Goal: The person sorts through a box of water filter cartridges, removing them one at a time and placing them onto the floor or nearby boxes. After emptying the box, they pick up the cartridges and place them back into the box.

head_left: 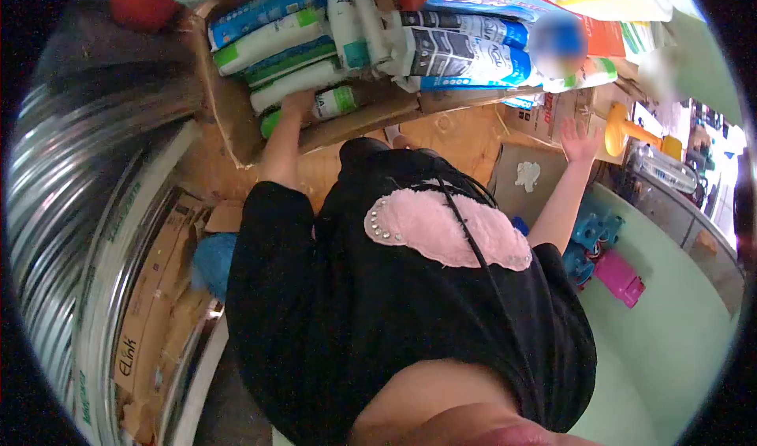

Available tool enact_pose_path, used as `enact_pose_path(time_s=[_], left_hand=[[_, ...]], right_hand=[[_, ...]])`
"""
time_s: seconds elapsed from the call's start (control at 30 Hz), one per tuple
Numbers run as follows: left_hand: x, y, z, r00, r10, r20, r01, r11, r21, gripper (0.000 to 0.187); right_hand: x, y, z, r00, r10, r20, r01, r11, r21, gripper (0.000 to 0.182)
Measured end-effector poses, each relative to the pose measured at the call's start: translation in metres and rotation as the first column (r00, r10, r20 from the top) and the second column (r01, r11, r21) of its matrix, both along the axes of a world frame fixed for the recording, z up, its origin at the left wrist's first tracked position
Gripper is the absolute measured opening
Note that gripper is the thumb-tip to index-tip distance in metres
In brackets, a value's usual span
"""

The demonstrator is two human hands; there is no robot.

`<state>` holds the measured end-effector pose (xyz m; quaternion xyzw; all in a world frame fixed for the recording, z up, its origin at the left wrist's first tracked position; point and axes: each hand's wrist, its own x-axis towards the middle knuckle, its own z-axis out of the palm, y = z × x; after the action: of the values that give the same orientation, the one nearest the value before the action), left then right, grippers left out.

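head view: left hand (297,103) touches sealant tube (331,103)

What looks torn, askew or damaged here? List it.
The cardboard box holding the sealant tubes has a torn, ragged front edge, and the tubes lie jumbled at angles. The left hand reaches into them.

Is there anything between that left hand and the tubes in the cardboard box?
Nothing visible. The left hand already rests against the white and green tubes in the open cardboard box, with no gap to see. The right hand is spread open apart from them, beside other cartons.
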<state>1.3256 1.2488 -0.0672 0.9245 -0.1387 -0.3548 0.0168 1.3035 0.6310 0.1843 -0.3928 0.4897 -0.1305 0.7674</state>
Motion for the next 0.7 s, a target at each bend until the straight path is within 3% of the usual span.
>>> enact_pose_path(time_s=[0.07, 0.13, 0.17, 0.23, 0.27, 0.33, 0.37, 0.43, 0.47, 0.53, 0.57, 0.63, 0.7], left_hand=[[0.005, 0.007, 0.030, 0.995, -0.099, -0.003, 0.099, 0.995, -0.006, 0.062], [0.006, 0.014, 0.064, 0.995, -0.058, -0.084, 0.048, 0.991, -0.121, 0.072], [0.004, 0.018, 0.084, 0.995, -0.067, -0.076, 0.058, 0.992, -0.110, 0.072], [-0.005, 0.019, 0.136, 0.972, 0.234, 0.021, -0.211, 0.907, -0.365, 0.083], [-0.009, 0.020, 0.158, 0.974, 0.222, 0.034, -0.196, 0.914, -0.355, 0.083], [-0.013, 0.016, 0.198, 0.841, 0.531, 0.104, -0.396, 0.735, -0.550, 0.084], [-0.013, 0.012, 0.223, 0.846, 0.519, 0.123, -0.378, 0.746, -0.548, 0.084], [-0.006, -0.003, 0.276, 0.835, 0.536, 0.127, -0.239, 0.560, -0.793, 0.084], [0.004, -0.014, 0.301, 0.837, 0.530, 0.137, -0.229, 0.566, -0.792, 0.084], [0.021, -0.044, 0.349, 0.818, 0.360, 0.449, 0.200, 0.554, -0.808, 0.080], [0.029, -0.061, 0.368, 0.814, 0.355, 0.459, 0.211, 0.556, -0.804, 0.080], [0.045, -0.102, 0.395, 0.756, 0.143, 0.639, 0.381, 0.698, -0.607, 0.080], [0.058, -0.148, 0.400, 0.712, 0.006, 0.702, 0.428, 0.789, -0.441, 0.080]], right_hand=[[-0.006, -0.013, -0.007, 0.999, 0.010, 0.042, -0.012, 0.999, 0.030, 0.066], [-0.002, -0.013, -0.012, 0.995, 0.026, 0.093, -0.033, 0.997, 0.069, 0.070], [0.001, -0.008, -0.012, 0.997, 0.013, 0.073, -0.016, 0.999, 0.050, 0.062], [0.005, 0.001, -0.012, 0.998, -0.014, 0.061, 0.011, 0.999, 0.045, 0.055], [0.007, 0.003, -0.013, 0.999, 0.011, 0.053, -0.014, 0.999, 0.050, 0.055], [0.011, 0.009, -0.020, 0.998, 0.022, 0.063, -0.026, 0.997, 0.066, 0.055], [0.013, 0.011, -0.025, 0.998, 0.033, 0.062, -0.038, 0.996, 0.077, 0.058], [0.018, 0.019, -0.045, 0.997, 0.038, 0.070, -0.044, 0.995, 0.093, 0.061], [0.018, 0.025, -0.067, 0.994, 0.061, 0.090, -0.073, 0.989, 0.132, 0.061], [0.020, 0.062, -0.075, 0.992, 0.068, 0.103, -0.096, 0.952, 0.290, 0.068], [0.022, 0.100, -0.065, 0.994, 0.052, 0.095, -0.086, 0.910, 0.406, 0.075], [0.018, 0.158, -0.042, 0.984, 0.114, 0.133, -0.165, 0.857, 0.488, 0.089], [0.017, 0.198, -0.025, 0.964, 0.216, 0.157, -0.266, 0.835, 0.482, 0.103]])
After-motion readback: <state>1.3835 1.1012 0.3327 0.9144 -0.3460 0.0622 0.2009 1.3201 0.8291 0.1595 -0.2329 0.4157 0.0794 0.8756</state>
